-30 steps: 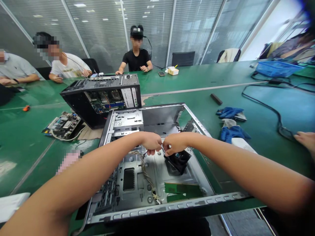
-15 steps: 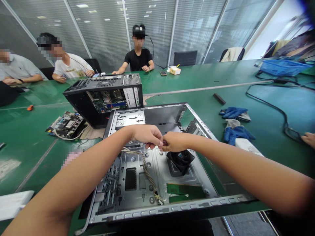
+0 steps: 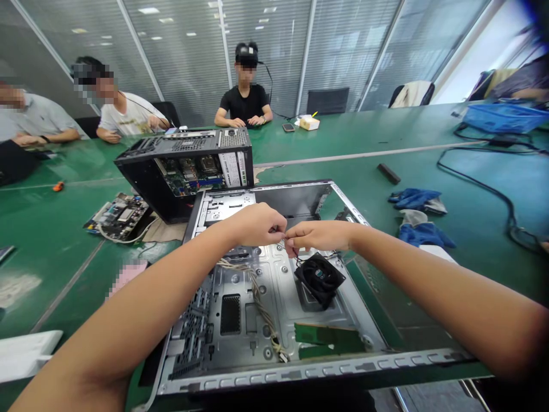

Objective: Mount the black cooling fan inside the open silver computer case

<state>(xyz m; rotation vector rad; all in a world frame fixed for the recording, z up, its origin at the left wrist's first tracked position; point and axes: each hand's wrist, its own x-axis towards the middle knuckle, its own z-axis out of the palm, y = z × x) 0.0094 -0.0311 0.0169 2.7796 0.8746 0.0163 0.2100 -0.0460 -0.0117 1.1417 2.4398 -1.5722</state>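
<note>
A: Where is the black fan put?

B: It is laid inside the open computer case, and it seems to be tipped a bit. Thin wires are led from its edge up to the hands.

A: How are the hands held?

B: The left hand and the right hand are held close, almost tip to tip. Both are pinched narrow, and the thin wires seem to be held there. The bit under the fingers is hidden, so it cannot be told what it is.

A: How is this best done?

B: The wires are best held with a soft pinch. If they are tugged hard, the fan could be dragged or a wire could be snapped. The twisted cables nearby should not be snagged.

A: Can any words be read?

B: A small pale-blue mark is seen on the fan's middle, but it cannot be read. Farther out, a white label with dark print is stuck on the standing computer. The print is too small, so no brand can be told.
</note>
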